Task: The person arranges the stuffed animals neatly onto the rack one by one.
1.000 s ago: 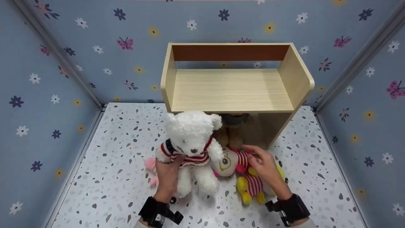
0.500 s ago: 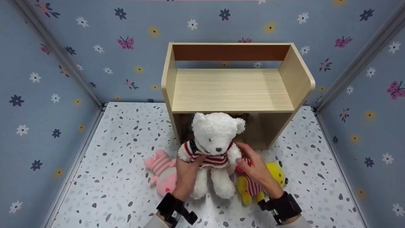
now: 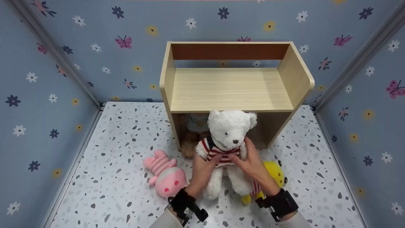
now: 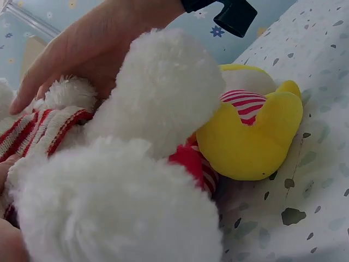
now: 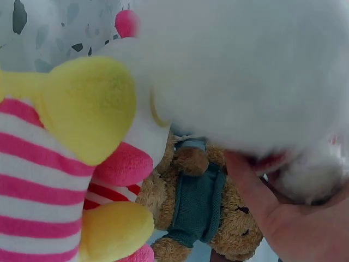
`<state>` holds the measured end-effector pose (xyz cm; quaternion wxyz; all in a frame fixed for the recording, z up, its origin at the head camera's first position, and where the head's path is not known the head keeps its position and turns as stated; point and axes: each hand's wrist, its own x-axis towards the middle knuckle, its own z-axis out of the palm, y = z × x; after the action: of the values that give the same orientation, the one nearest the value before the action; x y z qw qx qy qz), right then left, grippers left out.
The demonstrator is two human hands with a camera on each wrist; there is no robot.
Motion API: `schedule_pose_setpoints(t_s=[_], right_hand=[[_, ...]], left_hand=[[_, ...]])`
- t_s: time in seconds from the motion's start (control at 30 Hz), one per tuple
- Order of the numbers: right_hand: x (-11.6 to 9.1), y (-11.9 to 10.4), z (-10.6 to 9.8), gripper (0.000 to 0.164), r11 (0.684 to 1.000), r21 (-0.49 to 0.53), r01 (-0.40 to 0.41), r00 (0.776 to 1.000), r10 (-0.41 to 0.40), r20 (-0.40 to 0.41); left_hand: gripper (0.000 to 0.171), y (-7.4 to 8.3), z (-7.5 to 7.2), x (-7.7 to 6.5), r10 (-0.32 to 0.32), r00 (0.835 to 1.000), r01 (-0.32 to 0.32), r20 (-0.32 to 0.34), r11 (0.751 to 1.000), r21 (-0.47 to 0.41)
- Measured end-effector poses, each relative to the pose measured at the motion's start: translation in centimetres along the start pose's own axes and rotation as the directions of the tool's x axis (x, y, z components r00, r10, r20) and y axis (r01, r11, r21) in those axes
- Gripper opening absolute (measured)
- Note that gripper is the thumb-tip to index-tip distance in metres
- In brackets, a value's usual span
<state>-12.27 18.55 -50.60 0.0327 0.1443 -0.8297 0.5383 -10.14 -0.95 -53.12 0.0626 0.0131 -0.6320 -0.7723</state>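
A white fluffy teddy bear (image 3: 230, 125) in a red-and-white striped sweater is held upright between both hands, in front of the shelf's lower compartment. My left hand (image 3: 202, 172) grips its lower body, thumb lying over the sweater. On the other side, my right hand (image 3: 254, 164) holds the bear's flank and arm, its thumb also pressing the sweater front. In the left wrist view the bear's legs (image 4: 120, 207) fill the foreground. Behind the bear, a brown teddy bear (image 3: 190, 144) sits in the lower compartment. Another, in a green knit top (image 5: 199, 202), shows in the right wrist view.
A light wooden shelf (image 3: 232, 90) stands against the patterned wall. Left of the hands lies a pink striped plush toy (image 3: 171, 182). A yellow plush toy (image 3: 274, 172) lies by the right forearm, beside a pink-limbed toy (image 5: 128, 164) mostly hidden behind the white bear in the head view.
The white bear has moved right across the shelf front with my left hand. My right hand has come from the toys onto the bear. The pink toy and left brown bear are now uncovered.
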Motion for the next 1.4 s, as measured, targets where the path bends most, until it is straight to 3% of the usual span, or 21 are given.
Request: schedule_pose_setpoints(t_s=[0.17, 0.43, 0.67, 0.8, 0.93, 1.1, 1.23, 1.4], right_hand=[[0.4, 0.7, -0.4, 0.093, 1.0, -0.018, 0.014, 0.999, -0.015, -0.046], [0.2, 1.4, -1.4, 0.087, 0.992, 0.052, -0.114, 0.992, 0.116, -0.042], [-0.5, 2.2, -2.5, 0.081, 0.984, -0.012, -0.18, 0.979, 0.178, -0.095], [-0.1, 2.0, -3.5, 0.075, 0.98, -0.025, -0.199, 0.973, 0.194, -0.127], [0.4, 1.8, -4.6, 0.069, 0.982, -0.038, -0.185, 0.969, 0.176, -0.171], [1.0, 1.6, -5.3, 0.064, 0.987, -0.069, -0.145, 0.97, 0.128, -0.207], [1.8, 2.0, -5.4, 0.06, 0.983, -0.15, -0.108, 0.965, 0.068, -0.253], [2.4, 2.7, -5.4, 0.061, 0.951, -0.292, -0.097, 0.948, -0.001, -0.319]], left_hand=[[0.067, 0.1, 0.8, -0.2, -0.071, 0.996, 0.068, 0.056, 0.996, 0.055], [0.057, 0.0, 1.2, -0.5, -0.14, 0.977, 0.122, 0.164, 0.986, 0.113], [0.062, -0.8, 1.2, 0.1, -0.116, 0.959, 0.074, 0.259, 0.983, 0.167], [0.072, -0.6, 1.6, 0.6, -0.143, 0.939, 0.095, 0.312, 0.982, 0.165], [0.076, -0.3, 2.3, 1.2, -0.158, 0.929, 0.1, 0.334, 0.977, 0.186], [0.065, 0.0, 3.1, 2.1, -0.19, 0.928, 0.094, 0.32, 0.952, 0.292], [0.063, -0.2, 3.5, 3.0, -0.21, 0.921, 0.084, 0.328, 0.93, 0.358], [0.061, -0.9, 3.7, 4.3, -0.158, 0.934, 0.0, 0.319, 0.895, 0.445]])
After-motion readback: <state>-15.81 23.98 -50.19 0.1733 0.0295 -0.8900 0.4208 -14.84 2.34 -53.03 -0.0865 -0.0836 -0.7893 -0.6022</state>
